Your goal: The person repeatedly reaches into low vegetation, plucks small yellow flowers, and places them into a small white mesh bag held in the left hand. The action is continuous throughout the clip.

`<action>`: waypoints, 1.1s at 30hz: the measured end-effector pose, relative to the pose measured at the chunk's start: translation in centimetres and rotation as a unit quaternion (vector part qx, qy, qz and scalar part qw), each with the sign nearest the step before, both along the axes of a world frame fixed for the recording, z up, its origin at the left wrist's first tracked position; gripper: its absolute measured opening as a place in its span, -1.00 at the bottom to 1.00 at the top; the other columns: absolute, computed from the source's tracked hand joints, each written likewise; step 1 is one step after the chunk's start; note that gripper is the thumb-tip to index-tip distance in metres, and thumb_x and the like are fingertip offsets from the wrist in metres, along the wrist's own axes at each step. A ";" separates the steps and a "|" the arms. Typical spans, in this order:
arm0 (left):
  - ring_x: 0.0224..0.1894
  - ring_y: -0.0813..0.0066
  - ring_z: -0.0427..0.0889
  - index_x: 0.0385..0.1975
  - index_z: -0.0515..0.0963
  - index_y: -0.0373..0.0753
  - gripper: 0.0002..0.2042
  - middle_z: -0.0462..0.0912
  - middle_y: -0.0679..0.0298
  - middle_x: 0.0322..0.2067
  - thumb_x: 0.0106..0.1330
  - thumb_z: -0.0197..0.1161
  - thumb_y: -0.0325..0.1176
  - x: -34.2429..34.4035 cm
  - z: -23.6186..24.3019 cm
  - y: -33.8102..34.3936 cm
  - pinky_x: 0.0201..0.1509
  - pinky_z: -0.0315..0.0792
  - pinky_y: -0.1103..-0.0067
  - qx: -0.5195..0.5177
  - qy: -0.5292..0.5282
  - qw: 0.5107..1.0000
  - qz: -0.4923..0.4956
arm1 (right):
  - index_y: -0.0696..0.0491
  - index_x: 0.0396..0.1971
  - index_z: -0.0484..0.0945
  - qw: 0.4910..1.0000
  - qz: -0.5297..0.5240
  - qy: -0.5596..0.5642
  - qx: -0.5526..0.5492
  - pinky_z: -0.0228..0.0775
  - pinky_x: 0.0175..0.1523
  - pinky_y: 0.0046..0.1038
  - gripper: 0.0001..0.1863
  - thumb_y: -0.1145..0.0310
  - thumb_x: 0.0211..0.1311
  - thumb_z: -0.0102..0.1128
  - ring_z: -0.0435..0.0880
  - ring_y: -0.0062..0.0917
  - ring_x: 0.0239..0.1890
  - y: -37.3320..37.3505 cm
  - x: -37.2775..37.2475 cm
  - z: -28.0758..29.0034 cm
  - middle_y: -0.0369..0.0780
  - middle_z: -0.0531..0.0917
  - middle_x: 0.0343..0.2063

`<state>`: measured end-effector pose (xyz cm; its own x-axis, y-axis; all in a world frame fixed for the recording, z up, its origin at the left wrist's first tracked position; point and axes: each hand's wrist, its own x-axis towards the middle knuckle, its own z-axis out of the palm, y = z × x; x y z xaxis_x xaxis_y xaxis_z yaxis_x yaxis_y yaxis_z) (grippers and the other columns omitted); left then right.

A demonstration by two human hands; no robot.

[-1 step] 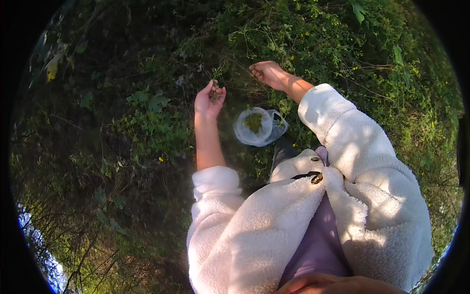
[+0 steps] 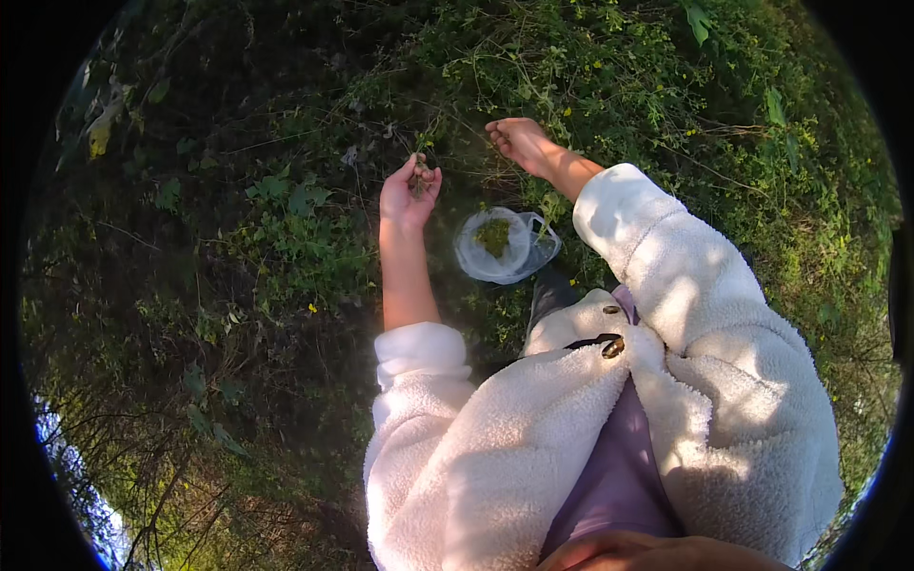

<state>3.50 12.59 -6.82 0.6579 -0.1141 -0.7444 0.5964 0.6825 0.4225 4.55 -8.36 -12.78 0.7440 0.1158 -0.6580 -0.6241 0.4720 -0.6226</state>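
My left hand (image 2: 409,190) is closed, palm up, on a small green plant sprig (image 2: 418,179) that shows between its curled fingers. To the right, my right hand (image 2: 519,142) reaches in among the stems with its fingers closed together. Whatever those fingers grip, if anything, is too small to make out. Between and below my hands sits a clear plastic bag (image 2: 515,259), its mouth spread wide. A small heap of yellow-green plant bits (image 2: 493,234) lies inside it.
Dense green plants with small yellow flowers (image 2: 657,100) grow along the far and right sides. Broad-leaved weeds (image 2: 286,195) stand left of my left hand, in shade. Bare twiggy branches (image 2: 143,485) spread at the lower left.
My right forearm and sleeve have shifted very slightly left. Both hands stay nearly in place, and the bag has not moved.
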 end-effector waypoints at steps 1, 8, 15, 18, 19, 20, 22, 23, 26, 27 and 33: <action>-0.61 0.52 0.36 -0.46 0.44 -0.38 -0.88 0.35 0.33 -0.69 0.17 0.06 -0.43 0.0 0.1 -0.3 -0.18 0.42 0.50 0.000 0.000 1.000 -0.003 | 0.14 -0.41 0.46 0.999 -0.033 -0.011 -0.041 0.20 -0.53 -0.71 -0.76 0.35 0.21 -0.21 0.28 -0.74 -0.63 0.2 0.2 -0.5 -0.36 0.39 -0.59; -0.61 0.56 0.35 -0.41 0.42 -0.38 -0.88 0.34 0.35 -0.68 0.20 0.02 -0.44 -0.1 0.7 -1.6 -0.16 0.42 0.53 -0.007 0.010 1.000 -0.026 | 0.11 -0.48 0.48 0.936 0.160 -0.110 -0.295 0.16 -0.48 -0.62 -0.56 -0.01 0.15 -0.11 0.30 -0.69 -0.60 -0.4 2.7 -2.6 -0.38 0.42 -0.62; -0.58 0.52 0.41 -0.47 0.45 -0.32 -0.88 0.38 0.36 -0.69 0.16 0.06 -0.40 -0.1 -1.9 -1.4 -0.25 0.44 0.55 0.073 -0.072 0.983 -0.154 | 0.17 -0.62 0.46 0.920 0.221 -0.165 -0.279 0.21 -0.46 -0.44 -0.60 0.10 0.08 -0.07 0.39 -0.55 -0.61 0.9 2.2 -4.2 -0.28 0.47 -0.69; -0.62 0.55 0.43 -0.50 0.50 -0.25 -0.88 0.48 0.32 -0.62 0.12 0.12 -0.34 0.9 -1.8 -1.5 -0.47 0.39 0.59 0.280 -0.084 0.912 -0.287 | 0.02 -0.69 0.34 0.924 0.211 -0.160 -0.276 0.07 -0.60 -0.57 -0.69 0.16 0.12 -0.16 0.23 -0.68 -0.69 0.9 2.2 -3.3 -0.38 0.32 -0.74; -0.66 0.55 0.41 -0.55 0.50 -0.28 -0.86 0.49 0.30 -0.64 0.11 0.13 -0.34 1.6 -1.9 -1.5 -0.51 0.35 0.57 0.318 -0.095 0.890 -0.313 | 0.09 -0.71 0.37 0.934 0.197 -0.145 -0.259 0.11 -0.52 -0.50 -0.69 0.19 0.05 -0.15 0.29 -0.61 -0.66 0.7 2.2 -3.2 -0.33 0.38 -0.72; -0.66 0.51 0.42 -0.54 0.50 -0.31 -0.85 0.50 0.27 -0.63 0.10 0.13 -0.35 2.5 -2.0 -1.8 -0.51 0.34 0.53 0.376 -0.087 0.846 -0.367 | 0.10 -0.70 0.39 0.931 0.186 -0.158 -0.270 0.14 -0.50 -0.47 -0.69 0.19 0.04 -0.15 0.31 -0.57 -0.65 0.6 2.0 -3.3 -0.32 0.39 -0.72; -0.65 0.43 0.45 -0.53 0.50 -0.35 -0.85 0.51 0.21 -0.61 0.08 0.13 -0.37 4.2 -2.6 -2.8 -0.50 0.35 0.49 0.468 -0.087 0.750 -0.459 | 0.11 -0.71 0.41 0.926 0.180 -0.138 -0.301 0.17 -0.46 -0.44 -0.70 0.23 0.03 -0.15 0.36 -0.51 -0.62 0.3 2.1 -3.6 -0.29 0.42 -0.72; -0.63 0.39 0.46 -0.51 0.51 -0.36 -0.85 0.52 0.18 -0.60 0.07 0.13 -0.38 4.8 -2.9 -3.3 -0.49 0.35 0.47 0.509 -0.094 0.701 -0.490 | 0.12 -0.72 0.40 0.917 0.181 -0.172 -0.312 0.17 -0.46 -0.44 -0.71 0.24 0.01 -0.15 0.36 -0.50 -0.62 0.2 2.0 -3.9 -0.28 0.42 -0.73; -0.59 0.30 0.50 -0.47 0.52 -0.35 -0.86 0.54 0.12 -0.56 0.05 0.10 -0.41 5.4 -4.4 -5.3 -0.47 0.37 0.44 0.660 -0.206 0.587 -0.421 | 0.13 -0.77 0.38 0.899 0.193 -0.191 -0.344 0.15 -0.46 -0.42 -0.73 0.27 -0.06 -0.13 0.36 -0.49 -0.63 0.0 2.2 -4.4 -0.25 0.40 -0.76; -0.57 0.28 0.51 -0.46 0.53 -0.35 -0.85 0.55 0.10 -0.55 0.04 0.09 -0.42 5.1 -5.1 -6.1 -0.47 0.37 0.43 0.707 -0.253 0.549 -0.366 | 0.12 -0.77 0.38 0.894 0.203 -0.212 -0.338 0.15 -0.47 -0.43 -0.73 0.27 -0.06 -0.13 0.35 -0.50 -0.63 -0.1 2.2 -4.6 -0.26 0.39 -0.76; -0.64 0.39 0.46 -0.71 0.48 -0.35 -0.95 0.48 0.15 -0.72 -0.14 0.07 -0.55 7.5 -6.5 -9.0 -0.63 0.25 0.55 0.354 -0.114 0.839 -0.397 | 0.09 -0.73 0.40 0.923 0.214 -0.105 -0.302 0.11 -0.47 -0.48 -0.73 0.27 0.02 -0.13 0.31 -0.57 -0.62 -1.5 2.3 -5.5 -0.30 0.38 -0.73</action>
